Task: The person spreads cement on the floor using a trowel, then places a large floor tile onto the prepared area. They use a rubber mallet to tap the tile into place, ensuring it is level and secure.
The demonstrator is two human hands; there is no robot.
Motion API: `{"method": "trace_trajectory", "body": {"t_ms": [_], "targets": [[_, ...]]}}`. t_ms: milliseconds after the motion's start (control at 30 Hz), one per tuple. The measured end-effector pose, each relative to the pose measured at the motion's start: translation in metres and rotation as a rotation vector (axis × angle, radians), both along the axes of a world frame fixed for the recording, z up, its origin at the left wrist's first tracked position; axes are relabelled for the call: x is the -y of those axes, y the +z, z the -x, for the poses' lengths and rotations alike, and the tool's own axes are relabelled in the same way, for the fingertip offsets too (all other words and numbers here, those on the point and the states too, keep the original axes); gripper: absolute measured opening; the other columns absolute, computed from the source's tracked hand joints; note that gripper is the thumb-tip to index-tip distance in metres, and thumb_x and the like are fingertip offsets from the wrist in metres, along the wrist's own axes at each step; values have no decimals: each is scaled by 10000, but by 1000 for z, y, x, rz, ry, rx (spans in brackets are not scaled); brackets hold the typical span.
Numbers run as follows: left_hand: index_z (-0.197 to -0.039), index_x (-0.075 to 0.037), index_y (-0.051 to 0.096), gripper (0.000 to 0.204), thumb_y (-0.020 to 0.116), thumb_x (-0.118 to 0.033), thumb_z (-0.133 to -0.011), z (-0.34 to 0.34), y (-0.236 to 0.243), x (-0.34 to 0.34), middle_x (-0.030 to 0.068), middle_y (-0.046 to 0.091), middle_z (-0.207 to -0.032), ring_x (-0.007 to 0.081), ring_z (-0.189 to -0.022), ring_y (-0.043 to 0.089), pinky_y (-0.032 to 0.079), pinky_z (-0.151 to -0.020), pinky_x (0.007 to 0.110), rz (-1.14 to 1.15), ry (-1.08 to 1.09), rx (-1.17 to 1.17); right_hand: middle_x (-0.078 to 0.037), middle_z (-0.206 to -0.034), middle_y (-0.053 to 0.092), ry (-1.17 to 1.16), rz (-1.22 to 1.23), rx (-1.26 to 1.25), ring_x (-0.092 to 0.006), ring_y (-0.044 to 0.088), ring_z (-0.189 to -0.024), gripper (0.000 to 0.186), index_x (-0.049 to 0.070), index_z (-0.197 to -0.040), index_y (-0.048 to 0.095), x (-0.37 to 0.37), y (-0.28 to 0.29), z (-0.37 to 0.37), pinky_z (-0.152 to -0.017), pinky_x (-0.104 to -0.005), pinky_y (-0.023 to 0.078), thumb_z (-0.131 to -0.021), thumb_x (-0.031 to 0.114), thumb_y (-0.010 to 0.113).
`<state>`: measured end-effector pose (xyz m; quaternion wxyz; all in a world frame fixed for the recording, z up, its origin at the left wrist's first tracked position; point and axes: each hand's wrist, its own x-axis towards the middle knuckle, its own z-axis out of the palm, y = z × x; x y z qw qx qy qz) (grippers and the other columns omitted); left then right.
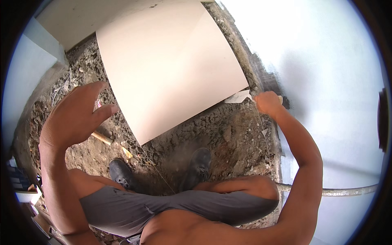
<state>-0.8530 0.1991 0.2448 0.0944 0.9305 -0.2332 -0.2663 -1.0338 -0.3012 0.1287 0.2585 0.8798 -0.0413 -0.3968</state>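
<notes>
My left hand (77, 112) hovers left of a large cream tile (171, 69) lying on rough grey mortar, its fingers apart and holding nothing. My right hand (266, 103) is closed on the handle of a trowel-like tool (239, 96), whose flat, pale blade lies by the tile's near right corner. A thin string (159, 170) runs from the near left corner toward me, and another thin line runs down below my right hand.
My shoes (120, 173) rest on dirt and rubble. A pale wall (335, 81) fills the right, with a metal bar (347, 192) low along it. Another wall (30, 69) stands left. A short stick (102, 137) lies below my left hand; boxes (28, 196) sit lower left.
</notes>
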Motion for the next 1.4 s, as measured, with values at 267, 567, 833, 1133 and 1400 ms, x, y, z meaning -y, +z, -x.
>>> {"method": "trace_trajectory", "body": {"t_ms": [267,567,833,1133,1400], "targets": [[-1387,9,498,682,670,-432,-896,-10,-6,-1,272,573,-1317,348,-1187,599,480,-988,437,43,20,-105,-89,-964,735,-122,50,61,-284,722,-905,189,113,-935,733,46,-9,-1,-757,-408,575,-751,145,702],[-1211,18,583,530,671,-400,-898,-52,-48,-25,143,655,-882,205,-645,604,554,-654,390,-198,181,-275,-122,-1000,739,-267,76,76,-308,719,-917,205,83,-944,745,53,-12,-16,-802,-422,573,-763,154,679],[-1110,15,629,380,612,-316,-924,-71,-218,-113,243,657,-1110,357,-793,716,631,-561,430,-492,392,-387,-161,-1011,726,-471,-21,205,-345,709,-930,299,45,-1027,700,75,-10,14,-814,-445,567,-759,172,662],[-1056,56,534,409,665,-272,-851,16,-372,-163,192,588,-948,292,-700,660,563,-505,402,-178,1165,167,-129,-854,685,-1529,-833,549,-241,669,-760,363,-13,-1000,655,9,-115,299,-776,-398,539,-757,257,644],[-795,-119,468,253,650,-292,-827,-11,-321,-137,52,488,-715,189,-535,480,387,-437,357,543,1535,82,-217,-939,697,-1249,-503,349,-330,685,-845,426,-13,-1043,668,-10,-144,305,-809,-447,535,-779,319,699]]}}
